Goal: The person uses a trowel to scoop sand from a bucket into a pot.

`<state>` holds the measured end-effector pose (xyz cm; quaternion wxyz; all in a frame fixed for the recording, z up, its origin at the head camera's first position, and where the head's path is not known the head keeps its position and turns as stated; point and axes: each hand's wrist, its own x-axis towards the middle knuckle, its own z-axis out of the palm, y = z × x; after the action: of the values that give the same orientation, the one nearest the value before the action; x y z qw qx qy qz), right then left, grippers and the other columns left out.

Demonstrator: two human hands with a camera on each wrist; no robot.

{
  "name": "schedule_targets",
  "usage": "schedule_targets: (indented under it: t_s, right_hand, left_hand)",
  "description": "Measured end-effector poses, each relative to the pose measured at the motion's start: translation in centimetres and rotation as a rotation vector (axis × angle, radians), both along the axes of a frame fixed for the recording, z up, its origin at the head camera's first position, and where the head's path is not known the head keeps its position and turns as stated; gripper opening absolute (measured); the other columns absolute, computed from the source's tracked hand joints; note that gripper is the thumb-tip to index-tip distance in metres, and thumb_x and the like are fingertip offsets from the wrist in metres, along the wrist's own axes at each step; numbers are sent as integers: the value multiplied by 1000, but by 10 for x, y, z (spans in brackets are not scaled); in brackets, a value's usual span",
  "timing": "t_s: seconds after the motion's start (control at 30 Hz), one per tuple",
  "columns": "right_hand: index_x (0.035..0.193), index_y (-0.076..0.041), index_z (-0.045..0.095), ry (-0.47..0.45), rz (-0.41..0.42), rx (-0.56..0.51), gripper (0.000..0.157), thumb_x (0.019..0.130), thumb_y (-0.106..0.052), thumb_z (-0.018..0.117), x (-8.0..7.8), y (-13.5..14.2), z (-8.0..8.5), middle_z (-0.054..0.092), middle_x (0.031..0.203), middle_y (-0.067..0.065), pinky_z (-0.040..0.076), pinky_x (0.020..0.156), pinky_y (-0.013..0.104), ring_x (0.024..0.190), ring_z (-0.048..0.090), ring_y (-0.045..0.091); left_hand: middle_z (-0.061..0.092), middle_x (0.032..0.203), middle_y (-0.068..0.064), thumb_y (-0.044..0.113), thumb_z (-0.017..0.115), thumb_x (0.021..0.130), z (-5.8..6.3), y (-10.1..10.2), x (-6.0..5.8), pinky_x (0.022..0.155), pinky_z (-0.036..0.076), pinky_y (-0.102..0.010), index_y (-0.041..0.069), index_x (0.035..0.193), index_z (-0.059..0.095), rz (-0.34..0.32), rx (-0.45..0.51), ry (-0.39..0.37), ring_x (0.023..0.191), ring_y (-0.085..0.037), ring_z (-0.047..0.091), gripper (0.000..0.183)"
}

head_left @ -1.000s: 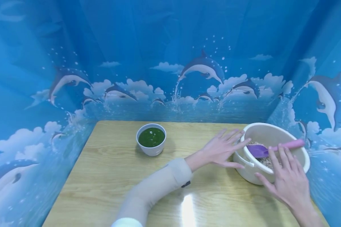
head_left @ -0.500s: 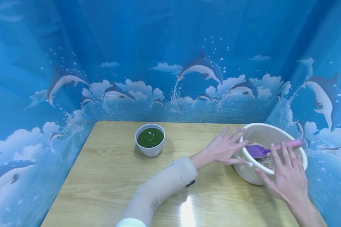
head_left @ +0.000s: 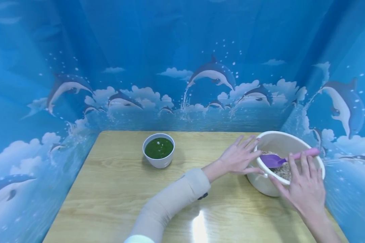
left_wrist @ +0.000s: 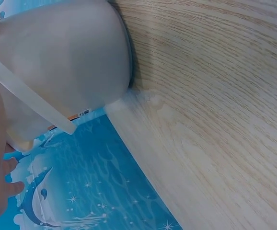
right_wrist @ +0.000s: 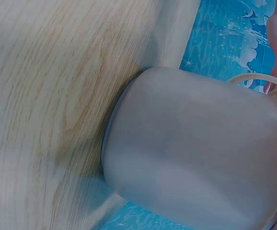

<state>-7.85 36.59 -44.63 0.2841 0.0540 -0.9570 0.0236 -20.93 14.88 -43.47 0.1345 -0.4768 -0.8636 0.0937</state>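
Bucket (head_left: 263, 185) between closing hands

It stands on the table (head_left: 109, 189). The left hand (head_left: 237, 158) and right hand (head_left: 307, 189) have drawn closer around it, fingers spread, gripping nothing; probably contact is beginning. Inside it lies a scoop (head_left: 272, 161). Beside it, a barcode-like mark (left_wrist: 84, 113); no legible writing.

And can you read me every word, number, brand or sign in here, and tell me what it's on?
There are none I can read.
Small patch with dark marks at the edge of the bucket: too small to read, and I can't tell if it's on the bucket or the cloth behind it.
Spoon, cup: no readable writing.
Cloth: pictures of dolphins and clouds, no readable words.
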Motion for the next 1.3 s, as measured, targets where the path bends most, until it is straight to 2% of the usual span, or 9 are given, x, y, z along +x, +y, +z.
schedule_targets:
  t_s: [0.13,0.27,0.37,0.47,0.57,0.9,0.97,1.2,1.3]
  right_hand:
    - [159,-2,41,-51,-42,-16,114,89,-91,42,2,-2,2,34,164,34,28,116,82,151,31,56]
    - [158,-2,43,-57,-53,-24,113,88,-92,41,3,-2,3,32,167,32,29,117,81,151,31,55]
    - [161,-3,38,-111,-82,-33,111,90,-87,47,5,-2,6,21,172,31,26,117,82,155,25,55]
    - [166,-6,27,-186,-117,-44,108,91,-78,57,7,-1,8,6,176,29,20,118,85,159,16,56]
    - [168,-8,21,-215,-127,-46,108,92,-74,60,7,-1,9,0,177,27,19,117,87,161,12,55]
    - [165,-6,29,-199,-95,-39,109,89,-78,59,-3,-10,5,14,175,28,21,118,85,160,17,54]
    - [167,-8,27,-196,-92,-39,110,89,-79,58,-5,-11,4,14,175,27,19,118,85,160,16,54]
    - [164,-10,34,-122,-47,-17,109,86,-82,58,-15,-12,4,29,168,33,24,117,84,155,27,54]
    - [166,-11,31,-137,-43,-22,109,87,-81,59,-18,-14,5,26,169,33,22,118,84,156,25,55]
  left_hand:
    - [17,179,-7,86,20,98,1,0,0,137,20,-52,36,162,37,19,-18,2,167,-28,18,82]
    - [18,179,-7,83,18,101,2,-1,1,137,19,-52,38,161,37,30,-31,8,167,-29,17,78]
    - [22,178,-7,83,19,100,4,0,2,137,19,-53,37,160,38,23,-24,18,168,-30,16,78]
    - [24,178,-6,83,20,100,6,1,2,137,18,-54,37,161,39,13,-18,20,168,-30,14,79]
    - [24,178,-6,84,21,100,7,0,1,137,18,-53,37,161,39,15,-12,2,168,-30,14,79]
    - [24,178,-7,83,21,100,4,-13,-4,138,14,-53,35,158,42,46,-17,-37,168,-31,14,78]
    - [25,177,-7,83,22,100,5,-16,-4,138,14,-53,35,157,43,45,-14,-32,168,-31,15,78]
    - [31,175,-8,83,24,100,8,-22,-5,137,16,-54,34,156,44,57,-9,-1,167,-32,19,78]
    - [33,174,-9,83,24,100,8,-24,-6,137,18,-54,33,155,45,61,-9,14,166,-33,22,77]
